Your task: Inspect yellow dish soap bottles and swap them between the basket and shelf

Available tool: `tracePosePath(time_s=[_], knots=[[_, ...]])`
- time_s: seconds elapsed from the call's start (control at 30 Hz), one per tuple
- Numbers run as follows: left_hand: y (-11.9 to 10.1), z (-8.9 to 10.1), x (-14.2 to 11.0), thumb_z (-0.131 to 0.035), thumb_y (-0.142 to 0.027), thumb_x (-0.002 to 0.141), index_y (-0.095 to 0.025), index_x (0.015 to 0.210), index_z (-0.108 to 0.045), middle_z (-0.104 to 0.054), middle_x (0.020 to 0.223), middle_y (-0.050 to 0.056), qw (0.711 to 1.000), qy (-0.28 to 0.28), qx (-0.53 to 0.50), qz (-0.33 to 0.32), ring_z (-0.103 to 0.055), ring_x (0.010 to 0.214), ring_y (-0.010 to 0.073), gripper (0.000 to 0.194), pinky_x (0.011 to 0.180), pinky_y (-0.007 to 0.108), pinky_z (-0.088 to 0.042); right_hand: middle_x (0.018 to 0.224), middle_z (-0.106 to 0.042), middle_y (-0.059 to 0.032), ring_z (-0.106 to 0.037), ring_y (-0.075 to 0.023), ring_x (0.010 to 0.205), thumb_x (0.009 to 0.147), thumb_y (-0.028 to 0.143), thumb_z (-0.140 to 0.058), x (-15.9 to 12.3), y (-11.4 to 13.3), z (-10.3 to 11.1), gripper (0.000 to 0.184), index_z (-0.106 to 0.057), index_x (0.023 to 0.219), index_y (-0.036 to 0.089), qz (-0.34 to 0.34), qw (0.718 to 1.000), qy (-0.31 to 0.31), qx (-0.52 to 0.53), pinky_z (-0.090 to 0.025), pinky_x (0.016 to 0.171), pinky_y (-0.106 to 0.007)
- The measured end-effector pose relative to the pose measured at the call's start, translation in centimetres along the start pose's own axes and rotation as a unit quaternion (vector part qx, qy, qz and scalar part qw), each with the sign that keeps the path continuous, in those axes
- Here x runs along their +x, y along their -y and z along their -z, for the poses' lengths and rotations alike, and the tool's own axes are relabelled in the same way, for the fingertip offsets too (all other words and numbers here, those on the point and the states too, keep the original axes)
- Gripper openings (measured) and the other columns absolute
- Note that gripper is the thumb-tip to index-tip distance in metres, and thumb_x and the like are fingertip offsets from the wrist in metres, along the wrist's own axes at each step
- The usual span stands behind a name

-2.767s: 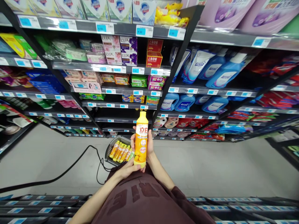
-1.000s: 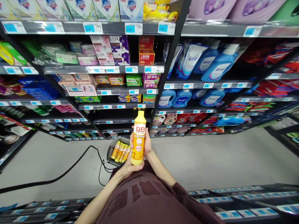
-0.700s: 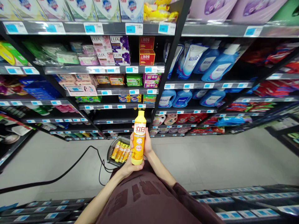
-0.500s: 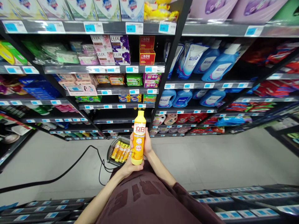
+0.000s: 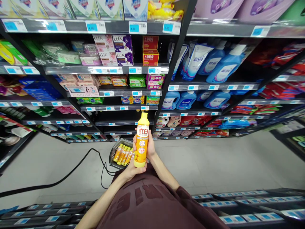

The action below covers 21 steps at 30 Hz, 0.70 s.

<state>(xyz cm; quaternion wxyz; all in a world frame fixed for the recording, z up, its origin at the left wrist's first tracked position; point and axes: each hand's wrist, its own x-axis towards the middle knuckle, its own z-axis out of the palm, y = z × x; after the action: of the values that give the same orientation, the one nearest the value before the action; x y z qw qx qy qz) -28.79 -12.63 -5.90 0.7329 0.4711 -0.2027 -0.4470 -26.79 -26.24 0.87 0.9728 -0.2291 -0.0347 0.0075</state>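
A yellow dish soap bottle (image 5: 142, 141) with red lettering and a yellow cap stands almost upright in front of my body, its label facing me. My left hand (image 5: 133, 170) grips it low, the thumb lying across near its base. On the other side, my right hand (image 5: 150, 146) wraps round the back and right edge of the bottle; most of its fingers are hidden behind it. Just left of my hands, a grey basket (image 5: 112, 152) on the floor holds several similar yellow bottles (image 5: 122, 155).
Shelves of boxed soap (image 5: 124, 49) and blue detergent bottles (image 5: 224, 68) rise ahead. A black cable (image 5: 71, 173) runs over the grey floor (image 5: 195, 159) on the left. Behind me, another shelf rack (image 5: 238, 203) with price tags spans the lower edge.
Almost nothing differs. Both hands keep the same hold on the bottle, which has tilted very slightly.
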Motion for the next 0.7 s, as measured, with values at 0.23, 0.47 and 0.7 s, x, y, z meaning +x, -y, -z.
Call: tracePosePath(time_s=[0.23, 0.47, 0.7], knots=[[0.46, 0.37, 0.01, -0.086, -0.041, 0.069, -0.012, 0.101, -0.062, -0.057, 0.077, 0.002, 1.000, 0.002, 0.010, 0.000, -0.047, 0.069, 0.0115, 0.049, 0.064, 0.026, -0.035, 0.072, -0.065, -0.0031, -0.061, -0.0172, 0.048, 0.097, 0.065, -0.021, -0.02, 0.14, -0.12, 0.063, -0.056, 0.116, 0.017, -0.001, 1.000, -0.022, -0.017, -0.052, 0.045, -0.030], [0.10, 0.13, 0.09, -0.086, -0.039, 0.069, -0.014, 0.096, -0.062, -0.056, 0.077, 0.002, 1.000, -0.008, 0.013, -0.007, -0.047, 0.069, 0.0118, 0.043, 0.065, 0.027, -0.036, 0.072, -0.064, -0.0023, -0.060, -0.0168, 0.048, 0.098, 0.064, -0.020, -0.11, 0.27, -0.25, 0.059, -0.053, 0.123, 0.021, 0.009, 1.000, -0.014, -0.015, -0.051, 0.044, -0.028], [-0.15, -0.03, 0.06, -0.086, -0.041, 0.068, -0.012, 0.096, -0.062, -0.056, 0.076, 0.002, 1.000, -0.012, 0.023, 0.000, -0.048, 0.069, 0.0117, 0.046, 0.064, 0.026, -0.037, 0.072, -0.064, -0.0017, -0.060, -0.0167, 0.048, 0.098, 0.064, -0.021, -0.06, 0.20, 0.02, 0.059, -0.054, 0.121, 0.021, 0.009, 1.000, -0.009, -0.001, -0.051, 0.043, -0.028]])
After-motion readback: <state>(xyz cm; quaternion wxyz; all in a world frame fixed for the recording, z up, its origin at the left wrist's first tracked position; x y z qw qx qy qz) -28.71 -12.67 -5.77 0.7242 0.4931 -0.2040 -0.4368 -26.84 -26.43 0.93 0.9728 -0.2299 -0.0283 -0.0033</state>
